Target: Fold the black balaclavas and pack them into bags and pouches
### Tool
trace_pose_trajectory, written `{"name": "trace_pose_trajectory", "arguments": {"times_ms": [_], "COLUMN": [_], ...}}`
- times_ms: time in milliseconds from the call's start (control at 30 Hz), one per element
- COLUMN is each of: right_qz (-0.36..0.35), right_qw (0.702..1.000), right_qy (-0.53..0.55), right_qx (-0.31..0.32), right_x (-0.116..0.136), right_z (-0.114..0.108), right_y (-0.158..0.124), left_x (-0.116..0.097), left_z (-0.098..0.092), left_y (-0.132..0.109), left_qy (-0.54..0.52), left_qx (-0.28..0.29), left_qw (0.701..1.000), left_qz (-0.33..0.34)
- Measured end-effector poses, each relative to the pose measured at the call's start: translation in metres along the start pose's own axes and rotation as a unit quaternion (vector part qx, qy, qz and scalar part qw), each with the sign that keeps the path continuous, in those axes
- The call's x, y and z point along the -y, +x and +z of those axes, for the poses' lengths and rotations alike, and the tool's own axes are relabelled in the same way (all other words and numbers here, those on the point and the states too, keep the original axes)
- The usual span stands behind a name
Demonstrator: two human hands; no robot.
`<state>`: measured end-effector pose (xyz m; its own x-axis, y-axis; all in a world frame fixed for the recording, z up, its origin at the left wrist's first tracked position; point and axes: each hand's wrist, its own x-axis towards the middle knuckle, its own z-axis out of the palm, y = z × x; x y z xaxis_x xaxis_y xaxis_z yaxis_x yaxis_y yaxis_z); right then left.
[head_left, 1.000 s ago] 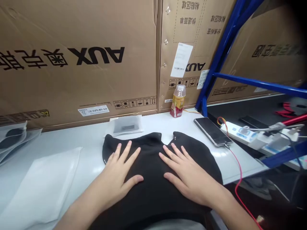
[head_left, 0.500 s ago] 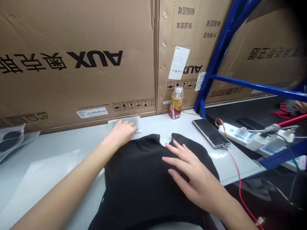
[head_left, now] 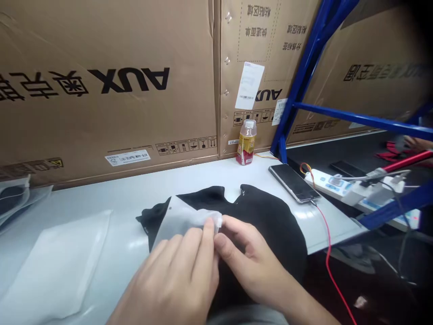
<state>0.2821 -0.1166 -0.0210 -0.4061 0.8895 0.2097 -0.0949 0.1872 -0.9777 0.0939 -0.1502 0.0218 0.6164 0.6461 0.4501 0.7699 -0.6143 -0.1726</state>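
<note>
A frosted plastic bag [head_left: 181, 216] is held above a black garment [head_left: 270, 225] spread on the white table. My left hand [head_left: 176, 275] grips the bag from the near side, fingers pressed together along it. With thumb and index finger, my right hand [head_left: 248, 257] pinches the bag's right end, where a small whitish slider or edge shows. Both hands meet there, so part of the bag is hidden. The garment's left part pokes out behind the bag, and its notched edge faces away from me.
A flat white plastic packet [head_left: 64, 266] lies at left, with clear bags [head_left: 23, 198] behind it. A drink bottle [head_left: 246, 142], a charging phone [head_left: 293, 182], power strips [head_left: 333, 186] and a blue frame [head_left: 301, 81] stand right. Large cartons [head_left: 111, 40] line the back.
My left hand has brought the plastic bag from the table's back edge toward me, over the garment. My right hand has moved left off the garment and closed on the bag's end.
</note>
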Motion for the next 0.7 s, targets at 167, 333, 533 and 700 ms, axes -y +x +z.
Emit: {"name": "trace_pose_trajectory", "arguments": {"times_ms": [167,333,533,700], "right_qz": [0.065,0.091,0.077,0.094], "right_qw": [0.997,0.995,0.987,0.99], "right_qy": [0.051,0.038,-0.131,-0.103], "right_qx": [-0.01,0.029,-0.058,-0.024], "right_x": [-0.018,-0.018,-0.021,-0.02], "right_z": [0.004,-0.007,-0.007,0.011], "right_y": [0.019,0.031,0.032,0.018], "left_x": [0.031,0.047,0.038,0.046], "left_z": [0.017,0.036,0.042,0.049], "left_y": [0.01,0.033,0.042,0.037], "left_qy": [-0.16,-0.259,-0.299,-0.276], "left_qx": [0.066,0.094,0.078,0.037], "left_qw": [0.978,0.949,0.928,0.921], "left_qz": [-0.114,-0.151,-0.209,-0.272]}}
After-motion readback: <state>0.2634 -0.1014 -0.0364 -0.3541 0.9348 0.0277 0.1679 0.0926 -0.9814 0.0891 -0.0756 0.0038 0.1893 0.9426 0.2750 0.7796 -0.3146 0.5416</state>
